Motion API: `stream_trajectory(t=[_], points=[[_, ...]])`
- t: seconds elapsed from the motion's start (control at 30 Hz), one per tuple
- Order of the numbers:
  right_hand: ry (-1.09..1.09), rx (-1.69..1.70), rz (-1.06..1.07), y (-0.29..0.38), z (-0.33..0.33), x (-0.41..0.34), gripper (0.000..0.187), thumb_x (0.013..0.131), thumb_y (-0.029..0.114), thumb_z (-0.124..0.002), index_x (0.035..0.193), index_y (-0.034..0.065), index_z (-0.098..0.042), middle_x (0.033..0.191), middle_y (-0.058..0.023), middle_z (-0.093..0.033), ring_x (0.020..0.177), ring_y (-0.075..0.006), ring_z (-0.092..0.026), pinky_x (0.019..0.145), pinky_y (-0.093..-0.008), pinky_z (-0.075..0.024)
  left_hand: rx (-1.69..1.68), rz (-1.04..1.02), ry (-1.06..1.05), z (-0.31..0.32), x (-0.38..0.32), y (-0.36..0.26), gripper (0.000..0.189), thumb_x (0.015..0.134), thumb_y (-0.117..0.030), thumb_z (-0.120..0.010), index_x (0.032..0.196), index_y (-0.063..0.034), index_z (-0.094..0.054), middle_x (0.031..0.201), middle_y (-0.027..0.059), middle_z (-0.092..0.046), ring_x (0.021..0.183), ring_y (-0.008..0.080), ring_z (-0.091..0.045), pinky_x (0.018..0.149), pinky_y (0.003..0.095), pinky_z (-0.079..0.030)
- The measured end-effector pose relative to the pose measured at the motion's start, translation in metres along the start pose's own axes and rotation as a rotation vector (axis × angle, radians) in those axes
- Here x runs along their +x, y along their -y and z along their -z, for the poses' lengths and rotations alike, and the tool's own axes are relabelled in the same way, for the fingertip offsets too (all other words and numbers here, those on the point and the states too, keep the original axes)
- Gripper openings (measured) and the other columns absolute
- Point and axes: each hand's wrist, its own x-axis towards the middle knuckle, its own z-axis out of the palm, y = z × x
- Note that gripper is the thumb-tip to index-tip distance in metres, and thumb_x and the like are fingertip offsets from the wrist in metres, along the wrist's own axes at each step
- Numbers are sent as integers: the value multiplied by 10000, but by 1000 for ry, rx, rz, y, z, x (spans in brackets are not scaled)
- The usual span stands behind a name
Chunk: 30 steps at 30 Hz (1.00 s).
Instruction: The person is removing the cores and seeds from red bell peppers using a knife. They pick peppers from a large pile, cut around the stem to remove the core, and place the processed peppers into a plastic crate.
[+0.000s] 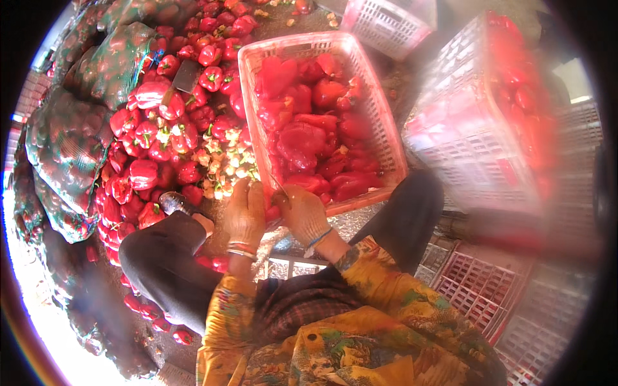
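My left hand [246,212], in a knitted work glove, is closed around a red bell pepper [273,213] just in front of the crate. The fingers and glove hide most of that pepper. My right hand [305,212], also gloved, grips a small knife whose thin blade [277,183] points up and left; its handle is hidden in the fist. Right beyond both hands stands a pink plastic crate [381,103] holding many red peppers [301,140], several with their stem ends cut out. Cut pepper cores [229,161] lie in a pile left of the crate.
Whole red bell peppers [143,174] are heaped at left, a wide flat blade [187,75] with a wooden handle on top. Green mesh sacks [70,144] of peppers line the far left. A full white crate [463,96], partly blurred, stands right; another crate [386,24] is behind.
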Motion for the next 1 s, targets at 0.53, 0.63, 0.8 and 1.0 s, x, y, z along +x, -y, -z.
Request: stream_trajectory(t=[0.53, 0.63, 0.8, 1.0], points=[[-302, -39, 68, -4, -37, -15, 155, 948, 242, -637, 976, 99, -690, 879, -130, -691, 776, -348, -681, 665, -443, -522, 43, 383, -3, -30, 18, 56, 539, 955, -492, -393, 924, -55, -706, 875, 222, -692, 834, 435, -650, 758, 523, -465], [-259, -223, 16, -1, -39, -9, 178, 966, 260, -599, 996, 111, -693, 876, -138, -690, 825, -340, -682, 702, -455, -525, 116, 419, 31, -34, 22, 67, 553, 964, -481, -370, 933, -40, -702, 924, 235, -692, 879, 460, -640, 779, 538, -459], [-110, -469, -158, -23, -57, 29, 217, 994, 254, -523, 1070, 147, -696, 913, -160, -706, 932, -324, -682, 803, -461, -537, 74, 469, -50, -33, 18, 60, 574, 981, -457, -324, 973, -35, -711, 985, 259, -688, 954, 478, -635, 822, 538, -469], [-411, -113, -515, -96, -46, 77, 491, 976, 416, -490, 945, -16, -722, 957, -304, -683, 966, -438, -665, 847, -500, -515, 28, 490, -113, -44, 10, 53, 618, 987, -486, -323, 1022, -4, -708, 1020, 267, -691, 986, 485, -632, 856, 535, -464]])
